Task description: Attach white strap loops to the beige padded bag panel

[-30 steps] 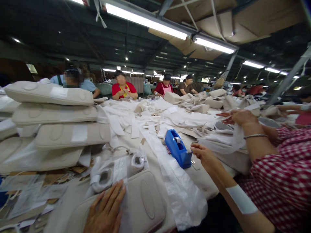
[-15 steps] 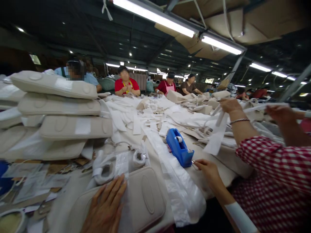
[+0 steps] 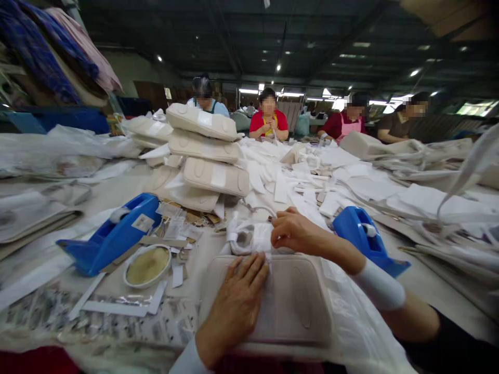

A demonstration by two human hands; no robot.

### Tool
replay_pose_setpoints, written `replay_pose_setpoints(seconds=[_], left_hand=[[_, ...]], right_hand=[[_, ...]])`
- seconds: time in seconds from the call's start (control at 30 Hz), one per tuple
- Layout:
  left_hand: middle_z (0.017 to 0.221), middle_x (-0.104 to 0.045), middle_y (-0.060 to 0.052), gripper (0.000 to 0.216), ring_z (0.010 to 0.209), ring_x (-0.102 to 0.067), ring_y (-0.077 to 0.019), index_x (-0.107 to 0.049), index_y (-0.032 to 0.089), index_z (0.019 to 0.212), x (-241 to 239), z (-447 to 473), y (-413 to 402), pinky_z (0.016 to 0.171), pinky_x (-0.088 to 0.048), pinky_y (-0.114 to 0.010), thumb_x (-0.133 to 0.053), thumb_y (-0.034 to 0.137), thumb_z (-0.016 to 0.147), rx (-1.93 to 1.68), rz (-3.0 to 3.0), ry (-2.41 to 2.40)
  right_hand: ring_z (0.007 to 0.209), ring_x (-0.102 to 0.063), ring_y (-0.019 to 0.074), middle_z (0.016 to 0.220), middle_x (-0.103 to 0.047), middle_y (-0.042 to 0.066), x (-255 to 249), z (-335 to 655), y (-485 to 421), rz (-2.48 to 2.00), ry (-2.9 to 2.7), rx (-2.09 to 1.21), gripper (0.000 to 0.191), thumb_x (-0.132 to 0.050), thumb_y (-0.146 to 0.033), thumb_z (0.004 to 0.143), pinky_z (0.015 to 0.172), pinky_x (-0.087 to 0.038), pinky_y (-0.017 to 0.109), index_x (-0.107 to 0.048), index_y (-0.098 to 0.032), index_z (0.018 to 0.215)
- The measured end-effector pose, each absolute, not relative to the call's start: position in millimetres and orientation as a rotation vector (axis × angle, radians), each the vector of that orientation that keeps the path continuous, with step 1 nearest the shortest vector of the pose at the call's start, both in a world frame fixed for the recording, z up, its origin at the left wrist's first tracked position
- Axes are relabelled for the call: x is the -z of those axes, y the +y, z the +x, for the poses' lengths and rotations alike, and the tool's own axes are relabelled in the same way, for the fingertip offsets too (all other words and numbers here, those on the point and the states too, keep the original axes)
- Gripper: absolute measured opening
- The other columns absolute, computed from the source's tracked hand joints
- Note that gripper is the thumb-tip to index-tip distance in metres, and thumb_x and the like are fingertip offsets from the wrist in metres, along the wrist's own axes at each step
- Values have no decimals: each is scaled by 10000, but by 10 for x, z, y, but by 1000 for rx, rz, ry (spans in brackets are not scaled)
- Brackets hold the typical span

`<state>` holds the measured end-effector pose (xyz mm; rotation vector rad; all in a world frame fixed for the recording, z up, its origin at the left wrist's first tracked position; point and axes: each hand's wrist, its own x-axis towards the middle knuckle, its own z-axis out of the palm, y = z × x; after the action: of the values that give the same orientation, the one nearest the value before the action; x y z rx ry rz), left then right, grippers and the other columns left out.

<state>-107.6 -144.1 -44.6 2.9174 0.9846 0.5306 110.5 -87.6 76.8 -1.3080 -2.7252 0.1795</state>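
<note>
A beige bag (image 3: 296, 311) lies flat in front of me, with oval stitching on its face and a clear strip across its middle. My left hand (image 3: 237, 298) rests on it, fingers stretched out flat over the strip. At the bag's far edge is a white-wrapped strap (image 3: 237, 234), coiled in loops. My right hand (image 3: 298, 234) is at this wrapping, fingers curled and pinched together; whatever is between the fingertips is too small to make out. To the right of my right forearm stands a blue tape dispenser (image 3: 364, 239).
Another blue tape dispenser (image 3: 117, 228) stands left, beside a round white dish (image 3: 148, 265) and scattered tags. Stacked beige bags (image 3: 216, 174) rise beyond. White wrapping pieces (image 3: 280, 187) cover the far table. Several co-workers, one in a red shirt (image 3: 255, 127), sit opposite.
My right hand has moved from the tape dispenser to the wrapping at the bag's far edge. My left hand stays on the bag. The view has swung left; the checked-sleeved co-worker is out of sight.
</note>
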Motion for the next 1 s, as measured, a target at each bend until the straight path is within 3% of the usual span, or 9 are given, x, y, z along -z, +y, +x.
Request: replay_pose_setpoints(seconds=[0.3, 0.67, 0.9, 1.0], left_hand=[[1615, -216, -34, 684, 1486, -194, -222, -257, 213, 1530, 481, -1079, -1425, 1209, -185, -458, -447, 117, 880, -560, 2866, 974], [1617, -215, -21, 598, 1490, -177, -197, -271, 228, 1525, 461, -1070, -1420, 1217, -143, -436, -419, 188, 947, -554, 2793, 975], [1623, -192, -16, 576, 1495, -153, -197, -297, 214, 1515, 463, -1064, -1412, 1216, -110, -431, -410, 186, 950, -537, 2801, 969], [1625, -184, -13, 590, 1497, -141, -195, -287, 213, 1518, 471, -1066, -1410, 1216, -89, -424, -418, 184, 943, -535, 2805, 971]], right_hand=[[881, -552, 203, 760, -713, 35, -341, 815, -240, -1256, -2975, -116, 125, -678, -147, 790, 878, -239, 370, -757, -224, 730], [920, -571, 229, 754, -718, 55, -348, 758, -243, -1337, -2989, -62, 99, -689, -240, 791, 979, -208, 404, -747, -211, 717], [915, -579, 254, 779, -711, 115, -221, 703, -324, -1404, -2945, 190, 148, -570, -117, 784, 1047, -183, 428, -715, -142, 759], [968, -568, 280, 818, -707, 121, -172, 704, -330, -1405, -2921, 309, 161, -567, -106, 791, 1057, -178, 448, -684, -123, 899]])
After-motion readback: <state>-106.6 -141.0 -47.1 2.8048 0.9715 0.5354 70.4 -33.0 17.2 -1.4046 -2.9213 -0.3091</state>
